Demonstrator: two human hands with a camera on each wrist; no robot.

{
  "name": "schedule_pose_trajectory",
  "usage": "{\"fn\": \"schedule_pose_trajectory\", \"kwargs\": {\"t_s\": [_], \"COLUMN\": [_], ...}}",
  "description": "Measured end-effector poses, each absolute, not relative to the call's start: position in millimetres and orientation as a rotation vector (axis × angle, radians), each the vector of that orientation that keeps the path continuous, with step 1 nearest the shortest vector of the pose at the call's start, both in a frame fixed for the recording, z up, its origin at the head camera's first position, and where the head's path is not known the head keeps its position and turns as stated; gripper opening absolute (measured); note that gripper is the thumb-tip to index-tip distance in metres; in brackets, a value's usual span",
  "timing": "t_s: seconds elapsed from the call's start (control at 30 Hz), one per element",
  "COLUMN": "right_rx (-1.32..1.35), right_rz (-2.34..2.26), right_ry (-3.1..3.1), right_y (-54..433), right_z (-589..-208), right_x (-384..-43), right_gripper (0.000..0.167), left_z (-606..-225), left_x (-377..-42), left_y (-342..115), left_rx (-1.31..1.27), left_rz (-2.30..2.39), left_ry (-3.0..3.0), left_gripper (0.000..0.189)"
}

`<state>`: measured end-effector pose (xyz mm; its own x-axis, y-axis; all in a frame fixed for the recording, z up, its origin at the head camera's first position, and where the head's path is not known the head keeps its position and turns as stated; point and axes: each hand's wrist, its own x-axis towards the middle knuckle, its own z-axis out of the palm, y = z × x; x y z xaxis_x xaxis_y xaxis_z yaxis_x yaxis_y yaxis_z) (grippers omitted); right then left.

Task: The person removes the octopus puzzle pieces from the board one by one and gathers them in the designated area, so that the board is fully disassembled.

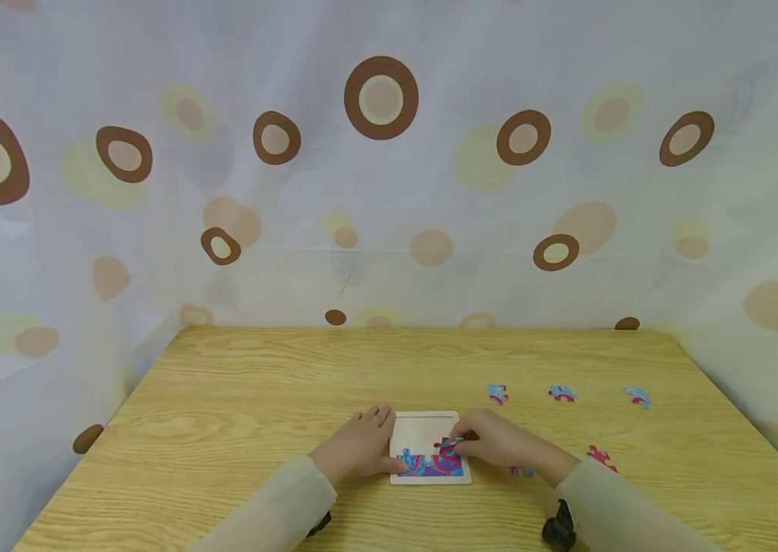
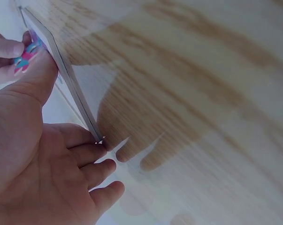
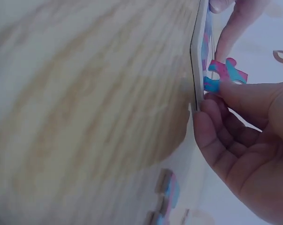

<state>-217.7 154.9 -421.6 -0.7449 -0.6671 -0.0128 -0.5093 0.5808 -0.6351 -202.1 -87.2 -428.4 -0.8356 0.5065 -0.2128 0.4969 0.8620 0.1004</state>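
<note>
A small white puzzle tray (image 1: 425, 426) lies on the table, its near rows filled with blue, pink and purple jigsaw pieces (image 1: 423, 464). Along the tray's left edge rests my left hand (image 1: 359, 446), fingers extended and thumb over the near left corner. My right hand (image 1: 497, 440) pinches a pink-and-blue jigsaw piece (image 3: 235, 73) between thumb and fingers, tilted just above the tray's right side. In the right wrist view, its other fingers curl beside the tray's edge. The left wrist view shows the left thumb (image 2: 40, 77) lying on the tray; the fingers' undersides face the camera.
Loose jigsaw pieces lie to the right: a blue-and-red one (image 1: 497, 393), a second (image 1: 562, 393) and a third (image 1: 638, 397) in the back row. Nearer are a red piece (image 1: 602, 458) and one partly under the right wrist (image 1: 521, 471). A patterned curtain (image 1: 389, 192) encloses the table (image 1: 257, 383).
</note>
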Motion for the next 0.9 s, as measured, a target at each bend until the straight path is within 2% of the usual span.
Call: {"fn": "schedule_pose_trajectory", "kwargs": {"t_s": [0.2, 0.4, 0.53, 0.8, 0.9], "right_rx": [-0.871, -0.721, -0.663, -0.415, -0.398], "right_rz": [-1.103, -1.306, -1.387, -1.418, -1.384], "right_ry": [2.577, 2.579, 2.569, 2.617, 2.614], "right_y": [171, 208, 247, 343, 379], "right_z": [-423, -415, -407, -404, -409], "right_x": [-218, -220, -220, -213, -209], "right_gripper": [0.023, 0.015, 0.017, 0.032, 0.03], "left_z": [-428, -427, -427, -424, -423], "left_x": [-201, -201, -200, -198, -198], "left_y": [-87, -87, -86, -87, -87], "left_rx": [0.767, 0.781, 0.782, 0.785, 0.794], "left_rz": [0.061, 0.066, 0.06, 0.069, 0.073], "left_ry": [2.801, 2.803, 2.8, 2.797, 2.801], "left_gripper": [0.085, 0.084, 0.085, 0.083, 0.083]}}
